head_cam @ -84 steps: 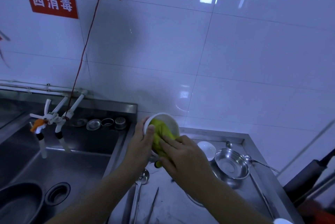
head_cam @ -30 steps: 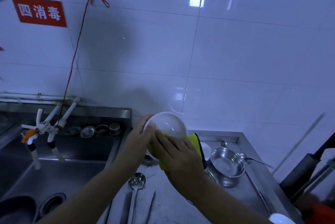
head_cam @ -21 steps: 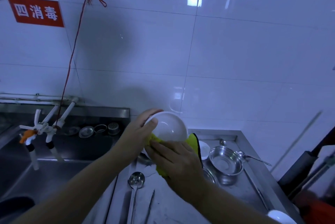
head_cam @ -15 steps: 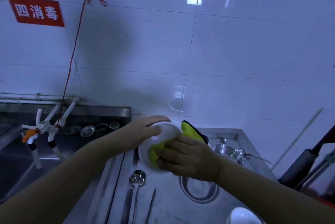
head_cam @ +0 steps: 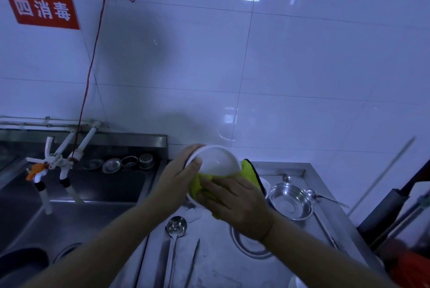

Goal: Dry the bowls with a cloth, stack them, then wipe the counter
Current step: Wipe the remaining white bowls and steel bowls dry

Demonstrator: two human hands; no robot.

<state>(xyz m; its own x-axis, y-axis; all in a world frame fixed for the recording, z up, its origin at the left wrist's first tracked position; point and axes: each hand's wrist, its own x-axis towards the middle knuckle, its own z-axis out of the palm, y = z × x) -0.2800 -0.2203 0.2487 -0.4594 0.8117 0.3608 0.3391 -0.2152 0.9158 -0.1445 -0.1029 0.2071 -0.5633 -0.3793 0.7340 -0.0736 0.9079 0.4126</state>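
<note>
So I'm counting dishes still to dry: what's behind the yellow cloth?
Beside the yellow cloth a sliver of a white dish shows, left of the steel bowl. The cloth and right hand cover the rest.

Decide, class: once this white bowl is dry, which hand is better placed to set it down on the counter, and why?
Left, probably. The left hand already grips the white bowl by its rim, thumb over the edge. The right hand is busy pressing the yellow cloth against the bowl's underside, so it carries nothing.

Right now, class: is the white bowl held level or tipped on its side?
Tipped. The white bowl has its rim turned toward the left hand, while the right hand presses the yellow cloth against it.
</note>
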